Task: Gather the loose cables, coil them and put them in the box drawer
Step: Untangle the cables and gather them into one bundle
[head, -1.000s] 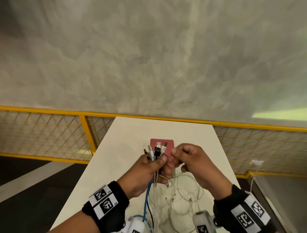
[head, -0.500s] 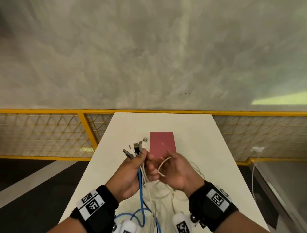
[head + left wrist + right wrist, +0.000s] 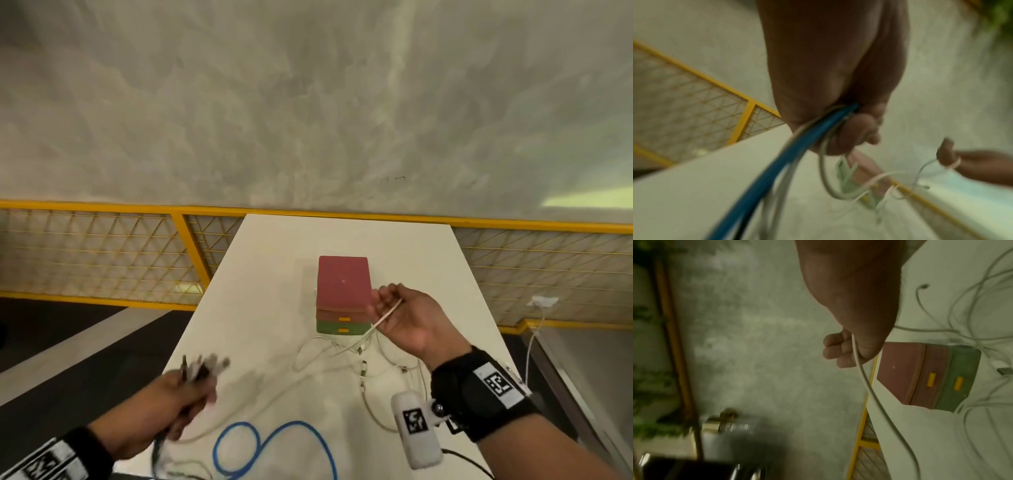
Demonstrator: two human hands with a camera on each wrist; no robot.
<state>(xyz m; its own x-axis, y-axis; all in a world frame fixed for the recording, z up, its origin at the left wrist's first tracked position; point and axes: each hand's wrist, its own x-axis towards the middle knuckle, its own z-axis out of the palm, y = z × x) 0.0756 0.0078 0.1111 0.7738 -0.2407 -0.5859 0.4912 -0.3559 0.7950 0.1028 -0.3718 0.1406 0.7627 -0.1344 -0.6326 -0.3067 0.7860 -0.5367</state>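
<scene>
My left hand grips a bundle of cable ends near the table's left edge; plugs stick up above the fist, blurred. A blue cable and grey ones trail down from that fist. My right hand is raised in front of the drawer box and holds one white cable in its curled fingers. The box has a red top, a red drawer and a green drawer, both closed, with yellow handles. More white cables lie loose on the white table.
A yellow mesh railing runs behind and beside the table, with a grey concrete wall beyond. A white wall socket with a plugged lead sits at the right. The floor drops away dark on the left.
The hands have parted: my left hand pulled the bundle of plugs down and left, and my right hand moved right and up with one white cable. The box now shows in full.
</scene>
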